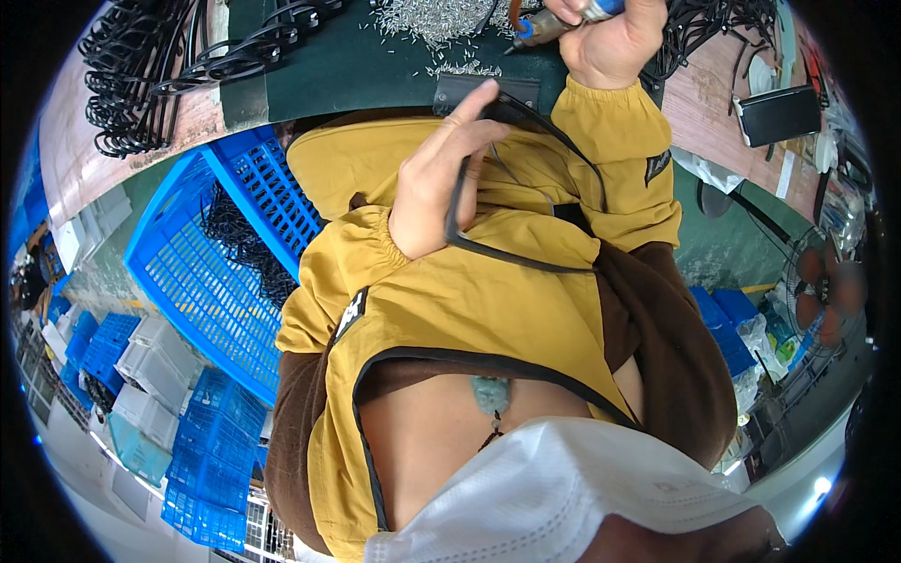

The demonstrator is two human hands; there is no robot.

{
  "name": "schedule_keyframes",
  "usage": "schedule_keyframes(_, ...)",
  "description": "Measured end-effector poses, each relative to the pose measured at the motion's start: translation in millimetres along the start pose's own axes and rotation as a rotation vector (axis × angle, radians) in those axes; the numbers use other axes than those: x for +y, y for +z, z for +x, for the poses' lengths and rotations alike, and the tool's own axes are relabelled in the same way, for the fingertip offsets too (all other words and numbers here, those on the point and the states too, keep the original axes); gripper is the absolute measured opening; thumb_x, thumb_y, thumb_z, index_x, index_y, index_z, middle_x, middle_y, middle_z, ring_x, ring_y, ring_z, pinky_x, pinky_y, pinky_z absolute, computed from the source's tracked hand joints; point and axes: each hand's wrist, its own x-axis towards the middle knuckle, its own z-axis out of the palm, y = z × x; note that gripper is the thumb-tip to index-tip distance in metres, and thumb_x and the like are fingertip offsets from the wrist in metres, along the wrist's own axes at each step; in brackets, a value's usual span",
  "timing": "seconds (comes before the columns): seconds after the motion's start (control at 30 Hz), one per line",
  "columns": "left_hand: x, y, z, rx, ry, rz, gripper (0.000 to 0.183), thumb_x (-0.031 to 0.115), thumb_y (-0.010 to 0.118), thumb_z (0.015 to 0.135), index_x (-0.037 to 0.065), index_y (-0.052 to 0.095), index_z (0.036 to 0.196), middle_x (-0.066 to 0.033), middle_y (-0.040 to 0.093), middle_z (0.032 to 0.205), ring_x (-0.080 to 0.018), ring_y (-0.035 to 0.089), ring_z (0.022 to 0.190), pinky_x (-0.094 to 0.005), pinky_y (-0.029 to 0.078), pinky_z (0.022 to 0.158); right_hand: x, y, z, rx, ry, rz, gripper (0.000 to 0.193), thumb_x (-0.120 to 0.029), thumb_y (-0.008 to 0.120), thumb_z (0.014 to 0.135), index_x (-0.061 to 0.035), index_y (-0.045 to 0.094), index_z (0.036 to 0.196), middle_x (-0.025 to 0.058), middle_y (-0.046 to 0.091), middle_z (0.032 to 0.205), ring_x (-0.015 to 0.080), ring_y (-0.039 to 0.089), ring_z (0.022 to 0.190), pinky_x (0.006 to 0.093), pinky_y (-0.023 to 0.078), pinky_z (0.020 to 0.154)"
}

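My left hand (441, 174) is in front of my chest, fingers held together and pointing up at the table edge. A thin black strap (521, 266) is in its grasp, looping down and round to the right; the grip itself is partly hidden. My right hand (615, 42) is raised over the table and wrapped round a blue-and-grey power screwdriver (544, 28), its dark tip pointing left. Near that tip lies a heap of small silver metal pins (427, 19). A few more pins rest on a dark block (460, 91) at the table's near edge.
Bundles of black straps (141, 84) lie on the table's left, with another tangle (709, 38) at right. A black box (779, 115) sits on the right side. Beside my left arm stands a blue basket (188, 272) with black pieces. A fan (826, 281) is at far right.
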Motion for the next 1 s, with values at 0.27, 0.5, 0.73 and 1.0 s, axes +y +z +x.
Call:
schedule_keyframes(0.27, -8, 7, -10, 0.011, 0.018, -0.073, 0.019, -0.015, 0.055, 0.096, -0.007, 0.067, 0.107, -0.0306, 0.067, 0.125, -0.0356, 0.071, 0.112, -0.0369, 0.056, 0.097, -14, -5, -36, -0.243, -0.098, -0.696, 0.037, -0.032, 0.06, 0.102, -0.0068, 0.052, 0.128, 0.0039, 0.052, 0.077, 0.0155, 0.051, 0.055, 0.0276, 0.043, 0.045)
schedule_keyframes(0.5, -10, 9, -3, -0.003, 0.106, 0.117, 0.04, -0.017, 0.063, 0.077, 0.001, 0.066, 0.113, -0.0265, 0.06, 0.138, -0.0404, 0.068, 0.113, -0.0386, 0.058, 0.087, -17, 0, -42, -0.192, 0.003, -0.611, 0.047, -0.034, 0.069, 0.097, -0.0036, 0.05, 0.126, 0.0023, 0.052, 0.072, 0.0124, 0.052, 0.053, 0.0277, 0.04, 0.045)
schedule_keyframes(0.73, -5, -6, -4, -0.159, 0.106, 0.211, 0.038, -0.009, 0.063, 0.079, 0.004, 0.065, 0.115, -0.022, 0.057, 0.146, -0.0381, 0.07, 0.108, -0.0391, 0.059, 0.082, -4, 2, -45, -0.165, 0.022, -0.666, 0.035, -0.025, 0.067, 0.098, -0.0073, 0.052, 0.124, 0.0031, 0.05, 0.068, 0.0143, 0.05, 0.051, 0.0272, 0.04, 0.044)
schedule_keyframes(1.0, -17, -1, -7, -0.088, 0.093, 0.139, 0.04, -0.009, 0.062, 0.08, 0.004, 0.064, 0.117, -0.0224, 0.058, 0.145, -0.0365, 0.072, 0.103, -0.0373, 0.06, 0.077, 7, 10, -38, -0.192, -0.094, -0.372, 0.029, -0.024, 0.06, 0.103, -0.0075, 0.054, 0.125, 0.0019, 0.049, 0.072, 0.012, 0.048, 0.053, 0.025, 0.038, 0.045)
